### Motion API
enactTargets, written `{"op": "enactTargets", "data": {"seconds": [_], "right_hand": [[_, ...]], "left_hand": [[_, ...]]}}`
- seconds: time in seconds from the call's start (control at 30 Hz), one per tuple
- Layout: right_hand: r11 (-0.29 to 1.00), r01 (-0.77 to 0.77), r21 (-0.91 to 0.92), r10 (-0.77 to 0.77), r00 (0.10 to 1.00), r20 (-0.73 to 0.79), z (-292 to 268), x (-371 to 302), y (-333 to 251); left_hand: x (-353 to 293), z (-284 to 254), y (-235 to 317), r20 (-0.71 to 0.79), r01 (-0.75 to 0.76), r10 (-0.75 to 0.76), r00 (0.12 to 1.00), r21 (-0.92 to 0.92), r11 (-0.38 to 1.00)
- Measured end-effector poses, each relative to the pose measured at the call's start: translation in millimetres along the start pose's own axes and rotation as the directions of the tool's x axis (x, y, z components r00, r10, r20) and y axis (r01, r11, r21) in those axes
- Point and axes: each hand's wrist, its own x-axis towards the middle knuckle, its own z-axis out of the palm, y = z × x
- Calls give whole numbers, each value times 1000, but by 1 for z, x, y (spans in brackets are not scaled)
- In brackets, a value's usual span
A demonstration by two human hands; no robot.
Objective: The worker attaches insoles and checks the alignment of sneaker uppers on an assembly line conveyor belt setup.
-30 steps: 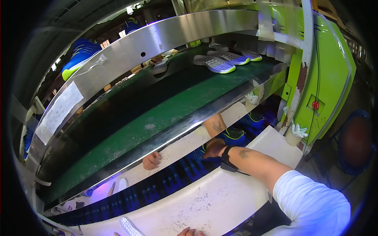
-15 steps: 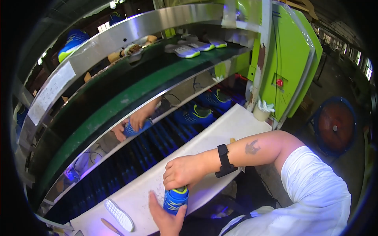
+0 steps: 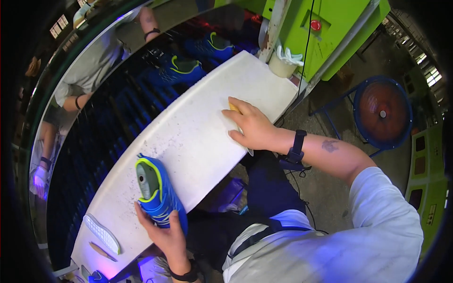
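A blue shoe upper [image 3: 163,191] with a yellow-green collar lies at the front edge of the white table, its opening facing up. Inside it shows a grey-green shoe last [image 3: 147,180] with a dark hole. My left hand [image 3: 165,238] grips the upper from its near end, thumb on one side and fingers on the other. Farther right, my right hand [image 3: 252,123] is spread over a small object with a yellow end [image 3: 232,107]; my hand hides most of it, so its kind is unclear. A pale sole [image 3: 103,234] lies at the table's left end.
A brown slim tool [image 3: 102,251] lies beside the sole on the white table [image 3: 207,122]. Beyond runs a dark roller conveyor carrying blue shoes [image 3: 177,70]. A cup with white gloves [image 3: 285,61] stands by the green machine [image 3: 330,37]. A large fan [image 3: 382,113] stands at right.
My right hand has let go of the shoe upper and reached right to the yellow-ended object. My left hand still holds the upper, now more tilted. The view has turned down and right.
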Motion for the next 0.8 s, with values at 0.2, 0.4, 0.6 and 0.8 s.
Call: {"op": "enactTargets", "data": {"seconds": [0.2,0.4,0.6,0.8], "right_hand": [[982,7,191,15,994,-112,11,37,43],[948,231,221,-167,947,-275,-24,17,45],[795,-365,484,321,931,175,-9,-177,59],[4,-997,-79,456,-68,887,98,-345,93]], "left_hand": [[-82,-25,-44,-213,-172,209,954,179,969],[-168,-35,-6,-12,34,-32,999,432,901],[-201,-29,-18,-54,168,-160,986,421,891],[-155,-23,-22,110,55,-100,989,357,932]]}}
